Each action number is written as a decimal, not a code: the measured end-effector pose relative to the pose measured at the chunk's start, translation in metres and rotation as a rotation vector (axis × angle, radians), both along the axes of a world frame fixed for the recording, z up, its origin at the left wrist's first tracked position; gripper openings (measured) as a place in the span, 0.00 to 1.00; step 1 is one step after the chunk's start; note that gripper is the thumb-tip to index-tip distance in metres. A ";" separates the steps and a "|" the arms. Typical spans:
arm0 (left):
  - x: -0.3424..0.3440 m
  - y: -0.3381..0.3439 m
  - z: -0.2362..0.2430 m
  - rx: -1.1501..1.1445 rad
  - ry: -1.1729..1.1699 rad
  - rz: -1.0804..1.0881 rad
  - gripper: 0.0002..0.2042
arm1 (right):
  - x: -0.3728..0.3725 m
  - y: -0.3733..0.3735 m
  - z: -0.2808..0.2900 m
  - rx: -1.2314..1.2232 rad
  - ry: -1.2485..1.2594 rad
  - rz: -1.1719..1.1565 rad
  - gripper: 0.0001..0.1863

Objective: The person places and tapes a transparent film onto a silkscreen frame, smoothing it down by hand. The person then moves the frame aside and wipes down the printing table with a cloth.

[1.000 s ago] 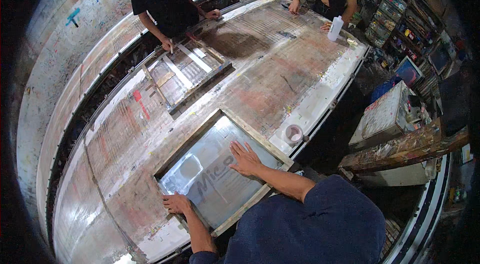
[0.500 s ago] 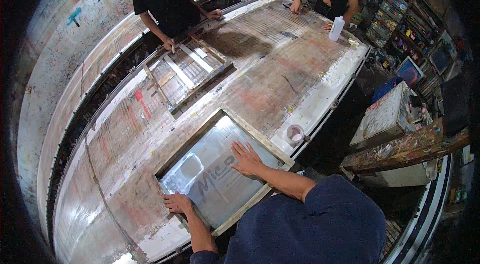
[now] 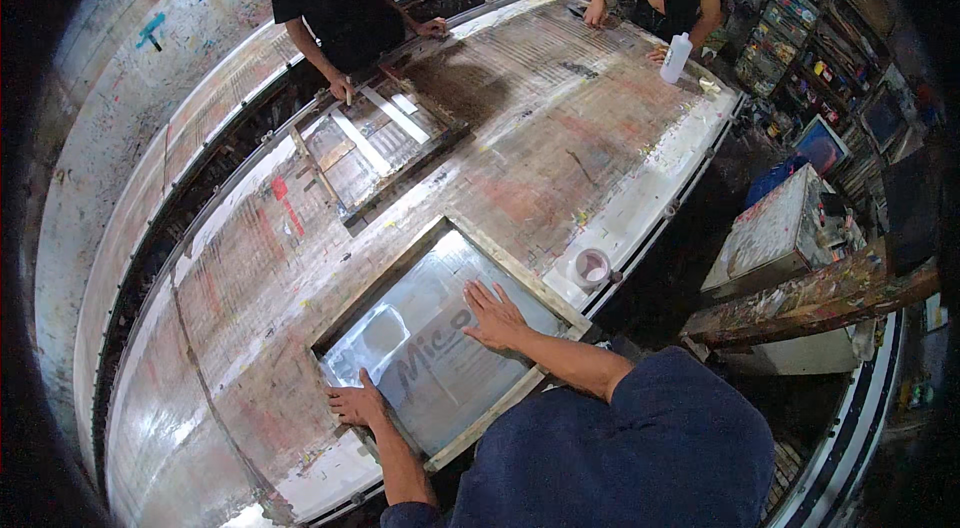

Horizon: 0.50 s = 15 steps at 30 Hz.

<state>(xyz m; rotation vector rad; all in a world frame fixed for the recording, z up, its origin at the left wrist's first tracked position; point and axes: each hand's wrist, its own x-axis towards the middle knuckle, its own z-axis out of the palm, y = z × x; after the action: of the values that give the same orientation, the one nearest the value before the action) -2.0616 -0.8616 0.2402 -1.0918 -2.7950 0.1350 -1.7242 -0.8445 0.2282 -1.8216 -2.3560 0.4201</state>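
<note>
Framed screen [image 3: 450,343]: lies at the near edge of the paint-stained surface [image 3: 520,168], beneath both hands.
Mesh [image 3: 455,263]: could slacken or mark if the right palm bears down too hard.
Wooden frame [image 3: 378,286]: might skid or tip off the edge if pressure turns uneven.
Right grip [image 3: 495,318]: fingers spread, clamped on nothing; the mesh is directly under the palm.
Left grip [image 3: 358,404]: thumb and fingers apart, laid across the frame's left bar.

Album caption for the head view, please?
Framed printing screen on a stained table, right hand spread on it, left hand at its edge.
</note>
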 end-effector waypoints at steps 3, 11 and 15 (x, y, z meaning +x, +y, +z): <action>-0.001 0.003 -0.002 -0.017 0.015 0.035 0.48 | 0.000 0.000 0.000 0.017 0.011 -0.010 0.45; -0.008 0.006 -0.017 -0.035 0.025 0.076 0.43 | -0.001 0.001 0.003 -0.024 0.038 -0.012 0.46; -0.012 0.007 -0.021 -0.033 0.047 0.081 0.43 | -0.002 0.001 0.003 -0.050 -0.013 -0.014 0.46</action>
<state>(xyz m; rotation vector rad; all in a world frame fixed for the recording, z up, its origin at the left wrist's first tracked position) -2.0732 -0.8547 0.2191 -0.9698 -2.8050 0.2137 -1.7261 -0.8439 0.2317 -1.8670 -2.3598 0.4709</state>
